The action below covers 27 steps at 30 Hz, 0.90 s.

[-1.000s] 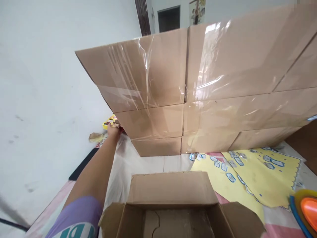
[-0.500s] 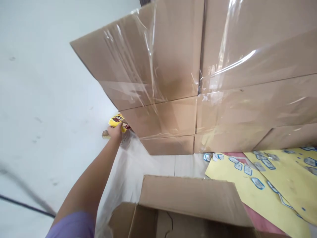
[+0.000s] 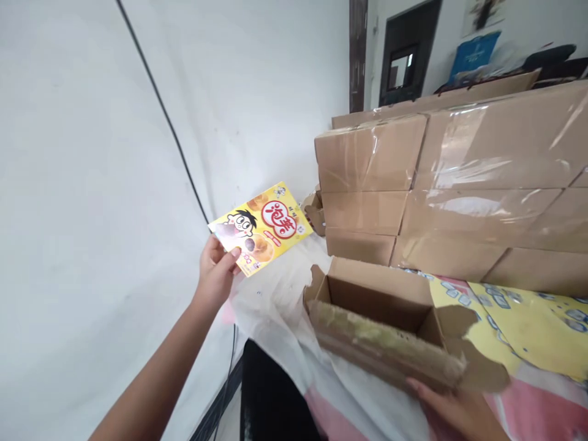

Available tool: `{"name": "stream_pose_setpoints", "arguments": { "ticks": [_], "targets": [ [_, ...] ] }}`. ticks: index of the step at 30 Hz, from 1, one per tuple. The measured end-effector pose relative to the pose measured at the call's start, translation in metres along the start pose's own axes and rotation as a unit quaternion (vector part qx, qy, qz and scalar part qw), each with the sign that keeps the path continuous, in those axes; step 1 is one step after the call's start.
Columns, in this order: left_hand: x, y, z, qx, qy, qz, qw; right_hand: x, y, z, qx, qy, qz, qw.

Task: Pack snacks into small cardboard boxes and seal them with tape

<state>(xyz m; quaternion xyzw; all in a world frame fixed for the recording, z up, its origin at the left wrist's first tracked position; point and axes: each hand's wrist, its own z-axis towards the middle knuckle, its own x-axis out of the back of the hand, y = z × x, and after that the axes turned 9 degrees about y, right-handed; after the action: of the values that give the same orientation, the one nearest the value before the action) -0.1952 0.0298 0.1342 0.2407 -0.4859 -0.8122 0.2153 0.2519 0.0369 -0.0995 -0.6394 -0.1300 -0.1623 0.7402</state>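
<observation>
My left hand (image 3: 217, 269) is closed on the lower left corner of a flat yellow snack box (image 3: 264, 229), thumb on its front. Printed on the box are a cartoon face, round puffs and red-and-white lettering. It is held up in front of the white wall, tilted. My right hand (image 3: 448, 404) is at the bottom right, against the near side of an open cardboard box (image 3: 390, 343). Some of its fingers are hidden below the flap. The cardboard box stands with its flaps spread, and the part of its inside that shows is bare cardboard.
Behind stands a stack of larger cartons (image 3: 367, 159) covered in clear film. Yellow sheets with blue-edged labels (image 3: 542, 331) lie at the right. A thin black cable (image 3: 160, 104) runs down the white wall (image 3: 92, 153). A dark object (image 3: 271, 398) is below the cloth.
My left hand has come back from beside the carton stack, bringing the yellow snack box into full view. The head view has shifted, and my right hand now shows at the open cardboard box.
</observation>
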Motion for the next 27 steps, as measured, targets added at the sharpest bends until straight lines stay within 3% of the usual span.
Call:
{"name": "stream_pose_setpoints", "arguments": {
  "ticks": [4, 8, 15, 19, 24, 27],
  "targets": [
    [0.004, 0.012, -0.062, 0.049, -0.033, -0.044, 0.997, -0.003, -0.026, 0.005, 0.008, -0.032, 0.029, 0.999],
    [0.003, 0.012, -0.094, 0.057, -0.067, -0.031, 0.996, 0.001, -0.041, 0.006, 0.015, -0.057, 0.092, 0.994],
    [-0.023, 0.014, -0.090, 0.019, -0.142, 0.017, 0.990, 0.010, -0.044, 0.006, 0.047, -0.088, 0.105, 0.989],
    [-0.044, 0.003, -0.082, 0.009, -0.209, 0.097, 0.973, 0.011, -0.048, 0.010, 0.084, -0.083, 0.098, 0.988],
    [-0.051, -0.009, -0.080, 0.040, -0.362, 0.245, 0.898, 0.011, -0.046, 0.010, 0.113, -0.092, 0.119, 0.982],
    [-0.055, -0.008, -0.079, 0.063, -0.413, 0.276, 0.865, 0.012, -0.046, 0.009, 0.120, -0.094, 0.126, 0.980]
  ]
}}
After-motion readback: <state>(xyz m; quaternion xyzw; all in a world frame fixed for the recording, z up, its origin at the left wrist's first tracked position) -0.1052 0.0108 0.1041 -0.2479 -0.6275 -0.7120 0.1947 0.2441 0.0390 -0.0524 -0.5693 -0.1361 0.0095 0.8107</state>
